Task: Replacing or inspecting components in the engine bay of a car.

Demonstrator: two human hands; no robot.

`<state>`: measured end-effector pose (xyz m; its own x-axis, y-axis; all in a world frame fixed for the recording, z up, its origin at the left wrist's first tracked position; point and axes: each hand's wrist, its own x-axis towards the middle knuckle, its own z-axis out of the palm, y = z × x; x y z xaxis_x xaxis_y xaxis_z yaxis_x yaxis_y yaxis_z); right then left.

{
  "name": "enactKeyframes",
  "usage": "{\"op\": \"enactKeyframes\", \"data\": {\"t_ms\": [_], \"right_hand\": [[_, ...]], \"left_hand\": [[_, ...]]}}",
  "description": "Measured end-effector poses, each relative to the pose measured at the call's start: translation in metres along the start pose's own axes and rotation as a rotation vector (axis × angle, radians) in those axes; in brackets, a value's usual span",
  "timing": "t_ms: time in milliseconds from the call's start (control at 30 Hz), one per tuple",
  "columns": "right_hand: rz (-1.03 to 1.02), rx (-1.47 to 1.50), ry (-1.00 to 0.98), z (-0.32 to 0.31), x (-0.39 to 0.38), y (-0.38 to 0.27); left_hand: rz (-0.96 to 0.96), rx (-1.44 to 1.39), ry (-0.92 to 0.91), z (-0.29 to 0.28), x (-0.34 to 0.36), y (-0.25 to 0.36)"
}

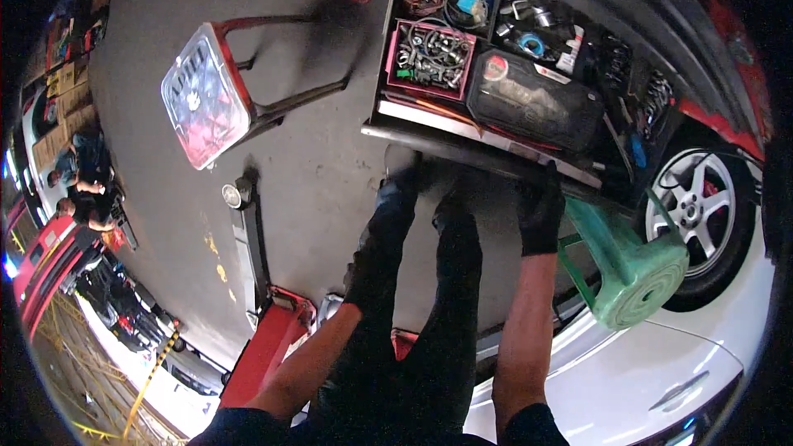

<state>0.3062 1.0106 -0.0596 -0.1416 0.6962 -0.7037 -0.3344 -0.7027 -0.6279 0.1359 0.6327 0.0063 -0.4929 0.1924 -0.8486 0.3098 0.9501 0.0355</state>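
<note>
A tool chest drawer (pixel 462 136) stands pulled out ahead of me. In it are a pink-rimmed tray (pixel 429 92) of metal sockets and small parts, a dark plastic case (pixel 537 101), coiled cables (pixel 467 8) and several loose metal tools (pixel 657 103). My right hand (pixel 541 208), in a black glove, is closed over the drawer's front edge, its fingers partly lost in shadow. My left hand (pixel 362 271), also in a dark glove, hangs beside my dark trousers, apart from the drawer. Its fingers blend into the cloth.
A green plastic stool (pixel 640 281) stands at the right, by the wheel (pixel 698 206) of a white car (pixel 611 372). Left of the drawer is a square-topped stool (pixel 206 99). A red-based lift arm (pixel 248 252) lies on the floor. Two people (pixel 78 186) sit far left.
</note>
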Motion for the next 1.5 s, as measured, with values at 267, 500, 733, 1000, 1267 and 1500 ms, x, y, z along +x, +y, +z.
{"op": "enactKeyframes", "data": {"t_ms": [267, 500, 733, 1000, 1267, 1500], "right_hand": [[0.214, 0.142, 0.118, -0.006, -0.052, -0.027], [-0.288, -1.604, -0.387, 0.077, -0.072, -0.076], [-1.396, -1.608, -0.856, 0.258, -0.007, -0.025], [-1.006, -1.651, -1.095, 0.269, 0.031, -0.015], [-1.145, -1.559, -0.924, 0.252, 0.038, -0.027], [-1.157, -1.68, -0.771, 0.217, 0.008, -0.073]], "left_hand": [[0.174, 0.265, 0.101, 0.004, -0.019, 0.041], [0.248, 0.148, 0.081, -0.049, -0.033, 0.045], [0.175, 0.176, 0.006, -0.052, -0.025, 0.036], [0.065, -0.011, -0.025, -0.059, -0.023, 0.028], [0.152, 0.074, 0.068, -0.039, -0.018, 0.019], [0.171, 0.13, -0.032, -0.05, -0.011, 0.016]]}}
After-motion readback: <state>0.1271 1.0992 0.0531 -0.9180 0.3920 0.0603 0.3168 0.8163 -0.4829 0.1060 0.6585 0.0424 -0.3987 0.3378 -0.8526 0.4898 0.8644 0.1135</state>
